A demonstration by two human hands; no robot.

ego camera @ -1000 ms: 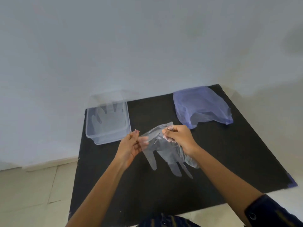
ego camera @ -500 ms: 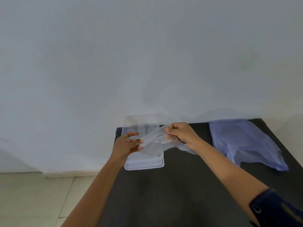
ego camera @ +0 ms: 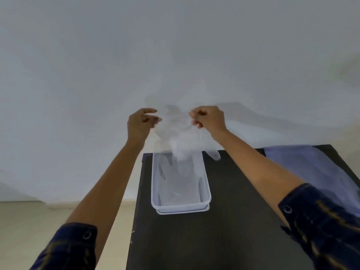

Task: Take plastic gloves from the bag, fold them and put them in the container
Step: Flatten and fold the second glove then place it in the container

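Observation:
A clear plastic glove [ego camera: 180, 137] hangs in the air between my two hands, above the far end of the clear rectangular container [ego camera: 181, 208]. My left hand [ego camera: 141, 123] pinches its left edge and my right hand [ego camera: 209, 118] pinches its right edge. The glove's fingers dangle down toward the container's far rim. Inside the container lies at least one more clear glove [ego camera: 176, 178], flat on the bottom. The pale blue plastic bag [ego camera: 303, 164] lies on the table at the right.
The black table [ego camera: 224, 240] holds the container near its left edge and the bag at its right. A white wall stands right behind the table. Beige floor tiles [ego camera: 39, 221] show to the left.
Both hands have lifted the glove up and forward, from over the table's middle to above the container. My head has turned toward the container, so the bag slid to the right edge.

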